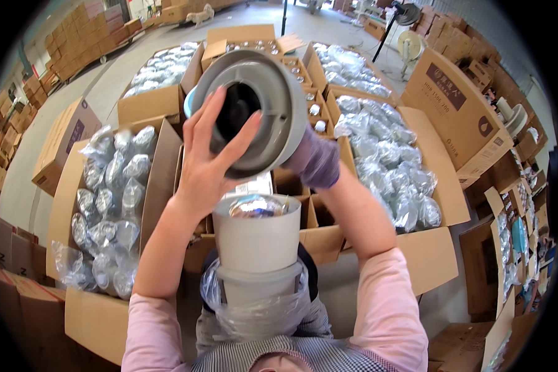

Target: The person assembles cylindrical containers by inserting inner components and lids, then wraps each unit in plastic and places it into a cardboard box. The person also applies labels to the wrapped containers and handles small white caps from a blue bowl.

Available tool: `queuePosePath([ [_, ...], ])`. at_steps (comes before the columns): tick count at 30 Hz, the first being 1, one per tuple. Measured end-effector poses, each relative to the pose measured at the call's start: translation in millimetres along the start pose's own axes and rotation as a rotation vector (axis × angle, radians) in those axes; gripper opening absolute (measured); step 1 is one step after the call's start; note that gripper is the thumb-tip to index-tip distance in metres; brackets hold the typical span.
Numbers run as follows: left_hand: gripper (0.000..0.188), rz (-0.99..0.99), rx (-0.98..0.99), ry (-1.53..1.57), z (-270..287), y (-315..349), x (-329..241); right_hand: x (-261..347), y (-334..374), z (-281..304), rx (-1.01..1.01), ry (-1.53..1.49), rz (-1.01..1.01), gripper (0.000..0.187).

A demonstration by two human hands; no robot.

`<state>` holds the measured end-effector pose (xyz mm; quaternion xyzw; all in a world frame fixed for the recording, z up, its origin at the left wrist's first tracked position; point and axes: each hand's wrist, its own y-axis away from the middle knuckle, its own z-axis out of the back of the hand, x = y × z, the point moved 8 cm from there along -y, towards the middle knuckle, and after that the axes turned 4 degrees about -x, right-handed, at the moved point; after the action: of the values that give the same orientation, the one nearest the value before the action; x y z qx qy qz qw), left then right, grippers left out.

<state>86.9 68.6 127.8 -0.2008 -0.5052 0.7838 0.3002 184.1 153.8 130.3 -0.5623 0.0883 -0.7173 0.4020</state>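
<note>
A grey round plastic part (278, 133) with stepped rings and a dark round hole is raised in front of me between both hands. My left hand (208, 146) is bare and grips its near-left side, the fingers reaching over the rim of the hole. My right hand (313, 158), in a purple-grey glove, holds the part's right side; its fingers are mostly hidden behind it. Below, between my legs, stands a light grey cylindrical container (257, 239) with something shiny and silvery in its mouth. Under it sits a second grey container (260, 285) with clear plastic bag (254, 316) around it.
Open cartons surround me. The left carton (115, 310) and right carton (443, 164) hold several items in clear bags. A divided carton (325, 232) lies just ahead, with small bottles farther back. A tall closed carton (456, 115) leans at the right. Stacked boxes (80, 40) line the far left.
</note>
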Motion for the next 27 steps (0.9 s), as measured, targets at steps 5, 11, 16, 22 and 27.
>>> queuePosePath([
  [5, 0.064, -0.101, 0.020, 0.011, 0.2, 13.7, -7.3, -3.3, 3.8, -5.6, 0.200, -0.153, -0.341, 0.046],
  [11, 0.072, 0.204, 0.068, 0.303, 1.4, 24.6, 24.3, -26.7, 27.0, 0.8, 0.273, -0.221, -0.624, 0.052],
  [16, 0.032, 0.862, -0.167, 1.008, 3.5, 93.3, 103.8, -49.5, 50.1, -13.3, 0.442, -0.274, -0.429, 0.038],
  [22, 0.022, 1.073, -0.248, 0.985, -18.2, 143.2, 112.8, -28.6, 67.0, -43.9, 0.900, 0.000, -0.291, 0.058],
  [27, 0.029, 1.063, -0.176, 1.071, -24.7, 149.5, 104.1, -24.3, 76.9, -44.6, 0.889, 0.059, -0.296, 0.055],
])
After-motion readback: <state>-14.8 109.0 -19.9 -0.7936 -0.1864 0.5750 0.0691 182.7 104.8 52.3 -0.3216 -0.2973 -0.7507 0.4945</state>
